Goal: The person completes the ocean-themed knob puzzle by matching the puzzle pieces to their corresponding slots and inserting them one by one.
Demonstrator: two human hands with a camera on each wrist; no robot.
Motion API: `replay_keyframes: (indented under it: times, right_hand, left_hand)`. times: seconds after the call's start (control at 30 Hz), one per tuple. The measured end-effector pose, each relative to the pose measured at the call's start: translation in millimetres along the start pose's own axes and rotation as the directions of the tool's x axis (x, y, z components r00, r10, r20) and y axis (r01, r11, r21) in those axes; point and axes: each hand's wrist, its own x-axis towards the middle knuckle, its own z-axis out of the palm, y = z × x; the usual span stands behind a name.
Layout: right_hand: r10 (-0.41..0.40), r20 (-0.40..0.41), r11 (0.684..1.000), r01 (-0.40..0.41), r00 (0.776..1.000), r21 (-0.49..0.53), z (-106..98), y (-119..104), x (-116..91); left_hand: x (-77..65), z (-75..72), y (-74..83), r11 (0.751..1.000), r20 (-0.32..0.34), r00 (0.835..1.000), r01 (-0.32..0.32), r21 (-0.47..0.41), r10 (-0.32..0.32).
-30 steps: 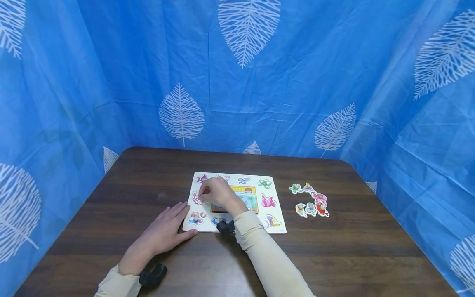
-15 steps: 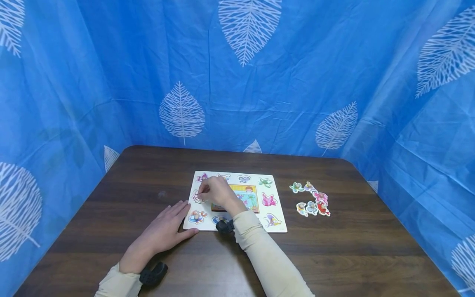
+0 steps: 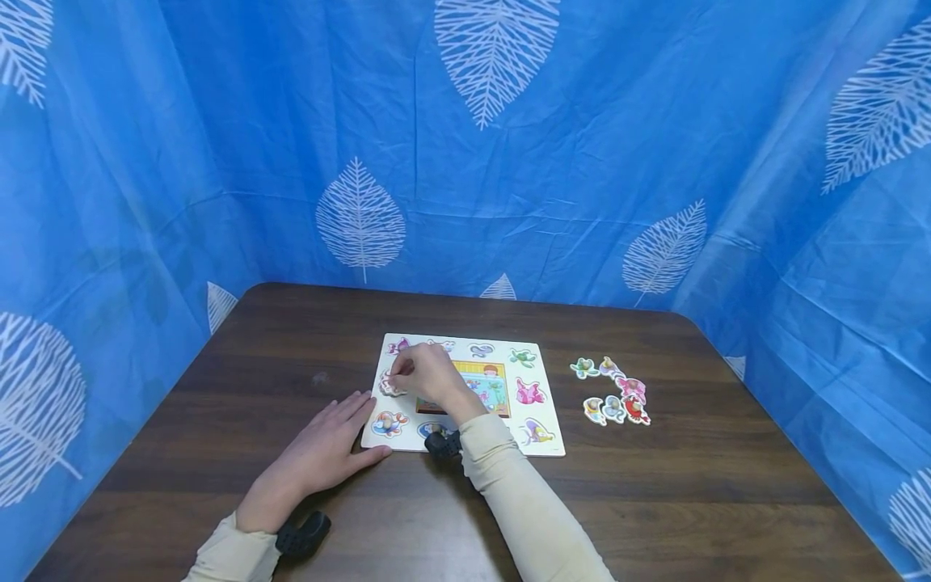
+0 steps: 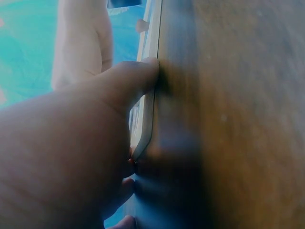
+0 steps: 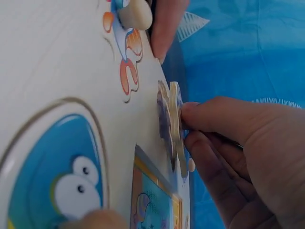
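Note:
A pale peg puzzle board point(image 3: 465, 346) with sea-creature recesses lies on the dark wooden table. In the head view, my right hand point(image 3: 432, 378) is over the board's left side. In the right wrist view, its thumb and forefinger pinch a wooden puzzle piece point(image 5: 176, 126), tilted and close over a matching-looking recess point(image 5: 163, 109); the piece's printed face is mostly hidden. My left hand point(image 3: 327, 444) rests at the board's near left corner, thumb point(image 4: 145, 71) at the front edge and fingers along the left edge.
Several loose puzzle pieces point(image 3: 613, 392) lie on the table point(image 3: 698, 485) right of the board. A crab piece point(image 5: 136, 16) with a knob and a blue piece point(image 5: 71, 176) sit in the board's near row. Blue leaf-patterned curtains point(image 3: 465, 202) surround the table.
The puzzle piece has shifted and turned slightly in my right hand, over the same left-side recess. My left hand keeps its place on the board corner. The head view has shifted a little.

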Motion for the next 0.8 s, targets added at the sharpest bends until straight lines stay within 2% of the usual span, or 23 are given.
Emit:
replay_keyframes:
  times: [0.33,0.8]
  right_hand:
    - [0.001,-0.005,1.0,-0.001,1.0,-0.014,6.1,-1.1,0.8]
    - [-0.005,0.025,1.0,0.005,1.0,-0.006,4.3,-2.0,-6.1]
  left_hand:
    - [-1.8,-2.9,2.1,1.0,0.011,1.0,0.004,-0.012,-0.004]
    - [-0.8,0.1,0.0,1.0,-0.002,1.0,-0.003,-0.008,0.003]
